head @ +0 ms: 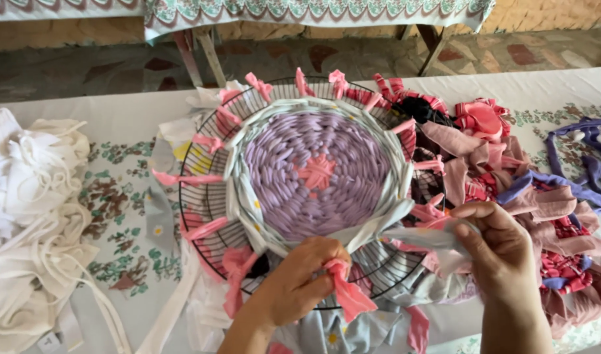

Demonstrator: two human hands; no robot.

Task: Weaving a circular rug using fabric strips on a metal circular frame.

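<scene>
Hands work at the near rim of a round wire frame (205, 196) lying flat on the desk (117, 124). The left hand (300, 278) is closed, pinching a pink fabric strip (346, 292) tied to the frame. The right hand (497, 252) grips a pale grey fabric strip (405, 233) pulled sideways from the woven lilac mat (313, 174), just beyond both hands. Mixed rag strips (543, 216) pile at right, white cloth (31, 216) at left.
</scene>
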